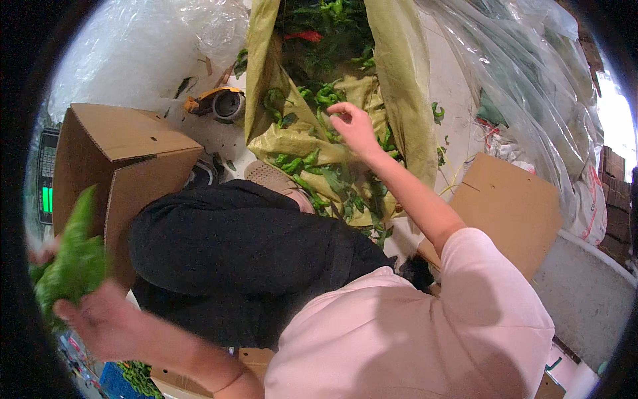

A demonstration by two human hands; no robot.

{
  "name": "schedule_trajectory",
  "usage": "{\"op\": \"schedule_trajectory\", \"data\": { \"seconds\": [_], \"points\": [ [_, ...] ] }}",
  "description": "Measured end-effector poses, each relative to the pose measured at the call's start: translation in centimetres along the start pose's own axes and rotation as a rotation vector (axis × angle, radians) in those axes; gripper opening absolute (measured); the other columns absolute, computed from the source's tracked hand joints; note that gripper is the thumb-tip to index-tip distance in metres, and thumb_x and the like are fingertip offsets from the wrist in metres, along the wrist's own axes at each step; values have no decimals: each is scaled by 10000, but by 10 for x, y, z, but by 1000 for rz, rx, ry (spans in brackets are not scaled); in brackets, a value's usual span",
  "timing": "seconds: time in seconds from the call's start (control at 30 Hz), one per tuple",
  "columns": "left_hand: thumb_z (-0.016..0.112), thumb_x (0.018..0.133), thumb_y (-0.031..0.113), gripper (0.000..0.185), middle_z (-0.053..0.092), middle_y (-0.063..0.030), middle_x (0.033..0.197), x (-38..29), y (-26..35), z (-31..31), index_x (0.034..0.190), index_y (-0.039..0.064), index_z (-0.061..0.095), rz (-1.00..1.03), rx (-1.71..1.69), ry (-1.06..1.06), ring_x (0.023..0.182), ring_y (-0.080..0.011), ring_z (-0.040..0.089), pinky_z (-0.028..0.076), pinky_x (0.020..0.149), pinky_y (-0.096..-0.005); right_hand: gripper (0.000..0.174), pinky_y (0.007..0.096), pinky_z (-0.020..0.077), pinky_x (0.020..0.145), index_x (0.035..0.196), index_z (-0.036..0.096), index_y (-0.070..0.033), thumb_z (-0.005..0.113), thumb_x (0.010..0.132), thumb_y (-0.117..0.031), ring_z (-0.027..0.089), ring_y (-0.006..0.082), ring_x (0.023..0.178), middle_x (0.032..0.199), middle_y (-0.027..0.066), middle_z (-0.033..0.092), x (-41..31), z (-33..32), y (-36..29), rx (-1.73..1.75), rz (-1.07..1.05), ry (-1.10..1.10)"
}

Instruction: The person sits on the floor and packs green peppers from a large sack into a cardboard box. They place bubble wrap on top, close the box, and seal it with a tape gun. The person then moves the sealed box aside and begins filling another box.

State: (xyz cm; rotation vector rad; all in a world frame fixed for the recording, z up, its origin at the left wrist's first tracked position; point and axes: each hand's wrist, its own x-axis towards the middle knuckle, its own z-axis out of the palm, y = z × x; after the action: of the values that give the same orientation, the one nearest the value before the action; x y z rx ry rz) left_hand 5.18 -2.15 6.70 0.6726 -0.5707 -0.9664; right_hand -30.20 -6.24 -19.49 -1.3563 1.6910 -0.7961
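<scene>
My left hand [102, 316], blurred, is at the far left, shut on a bunch of long green peppers [75, 264]. Close beside the bunch stands an open cardboard box [134, 132]; its inside is mostly hidden. My right hand [353, 130] hovers over the mouth of a yellow-green woven sack [406, 90]. Its thumb and forefinger are a little apart, and I see nothing between them. Curled green peppers [329, 93] lie just beyond those fingertips. More green peppers [299, 162] are scattered on the sack's near flap.
A tape dispenser [227, 103] is on the floor left of the sack. Behind the box is a scale with a lit green display [47, 199]. Clear plastic sheeting [508, 60] and a flat cardboard piece [503, 214] lie rightward. A blue crate [112, 381] is at lower left.
</scene>
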Motion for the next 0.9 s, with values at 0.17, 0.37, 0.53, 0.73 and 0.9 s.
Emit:
{"op": "schedule_trajectory", "data": {
  "seconds": [0.17,0.37,0.53,0.73,0.9],
  "points": [
    [531,889,304,563,387,-231,1325,84,105,-135,1281,-73,381,359,1910,-74,1206,-298,407,313,1024,-395,339,377,429,812,1089,559,-43,629,780,-163,530,250,904,1042,104,556,51,39,68,-642,-226,243],
    [474,926,212,460,496,-189,1243,-1,9,-25,1295,-47,384,440,1687,-62,1124,-261,502,420,949,-351,486,419,405,883,1191,463,-106,566,720,-45,429,318,1086,1145,128,474,85,44,67,-586,-231,98],
    [437,906,91,391,546,-196,1166,-45,-61,27,1273,-43,410,-15,882,-190,966,-226,577,486,842,-332,534,431,405,908,1249,437,-163,566,750,-22,396,313,1136,1273,95,400,94,67,49,-592,-252,-160],
    [535,863,85,487,498,-191,1192,-71,-112,38,1297,-39,351,-809,-48,1,993,-239,560,476,865,-350,483,386,445,864,1181,472,-130,633,735,-35,525,289,1016,1122,91,539,99,43,52,-68,-152,69],
    [542,888,174,560,395,-188,1299,-103,-147,40,1342,-2,265,-989,-75,194,1181,-289,443,352,1016,-426,620,333,462,866,1254,364,-34,668,714,-44,544,184,990,1095,96,525,24,-5,-51,812,-87,-8]
  ]
}}
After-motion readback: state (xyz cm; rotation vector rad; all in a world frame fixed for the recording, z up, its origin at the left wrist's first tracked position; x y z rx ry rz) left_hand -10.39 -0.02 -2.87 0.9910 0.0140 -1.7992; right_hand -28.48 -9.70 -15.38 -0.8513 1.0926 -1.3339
